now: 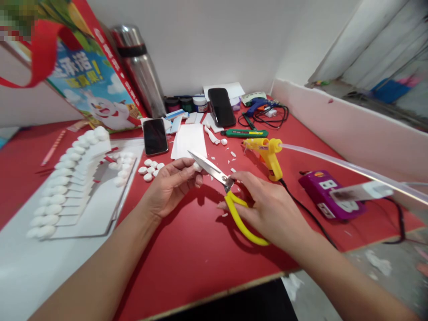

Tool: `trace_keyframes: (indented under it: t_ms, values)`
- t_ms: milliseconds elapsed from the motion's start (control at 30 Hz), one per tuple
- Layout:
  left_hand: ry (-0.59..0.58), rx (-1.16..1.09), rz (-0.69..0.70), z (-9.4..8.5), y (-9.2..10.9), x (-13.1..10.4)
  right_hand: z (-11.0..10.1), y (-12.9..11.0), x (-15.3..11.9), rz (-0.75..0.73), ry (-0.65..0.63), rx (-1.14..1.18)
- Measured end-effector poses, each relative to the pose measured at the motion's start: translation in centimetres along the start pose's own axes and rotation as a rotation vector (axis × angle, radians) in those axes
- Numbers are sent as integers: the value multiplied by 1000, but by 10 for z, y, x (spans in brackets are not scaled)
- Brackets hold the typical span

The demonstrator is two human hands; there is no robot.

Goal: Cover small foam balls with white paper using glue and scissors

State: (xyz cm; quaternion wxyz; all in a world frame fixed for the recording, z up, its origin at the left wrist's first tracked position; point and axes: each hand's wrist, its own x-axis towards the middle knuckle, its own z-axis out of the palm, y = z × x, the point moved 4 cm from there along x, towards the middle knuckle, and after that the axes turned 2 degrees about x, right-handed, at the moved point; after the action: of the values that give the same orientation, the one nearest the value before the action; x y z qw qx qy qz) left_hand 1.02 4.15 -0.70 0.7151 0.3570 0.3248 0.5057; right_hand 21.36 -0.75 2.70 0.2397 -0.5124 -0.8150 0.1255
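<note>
Between the thumb and fingers of my left hand (pixel 172 185) is a small white lump (pixel 197 166), partly hidden by the fingertips. My right hand (pixel 267 200) grips a pair of scissors (pixel 214 171) with yellow handles, and the blades point up and left beside the lump. Whether the blades touch it I cannot tell. Left of my left hand lies a cluster of white rounded pieces (pixel 150 169). Farther left stands a white stepped model (pixel 83 187), lined along its edge with similar rounded pieces. White scraps (pixel 233 154) are scattered beyond the scissors.
A yellow glue gun (pixel 267 154) with a long clear stick lies at right, near a purple box (pixel 329 194). Two phones (pixel 155 137), white cards (pixel 190 139), a green cutter knife (pixel 245 133), a steel flask (pixel 138 67) and a picture box (pixel 96 80) stand or lie behind.
</note>
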Motion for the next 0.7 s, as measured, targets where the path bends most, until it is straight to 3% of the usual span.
trace_keyframes:
  t_ms: [133,333,433,600,700]
  values:
    - [-32,16,12,-1,1,-1,-2,6,2,124,-1,7]
    - [-29,57,27,-2,2,-2,-5,16,16,335,-74,-266]
    - [-22,124,83,1,4,-4,-3,17,20,340,-111,-286]
    - [-1,204,170,8,8,-5,1,18,19,300,-55,-134]
    - [23,264,219,7,8,-6,3,19,18,307,-69,-187]
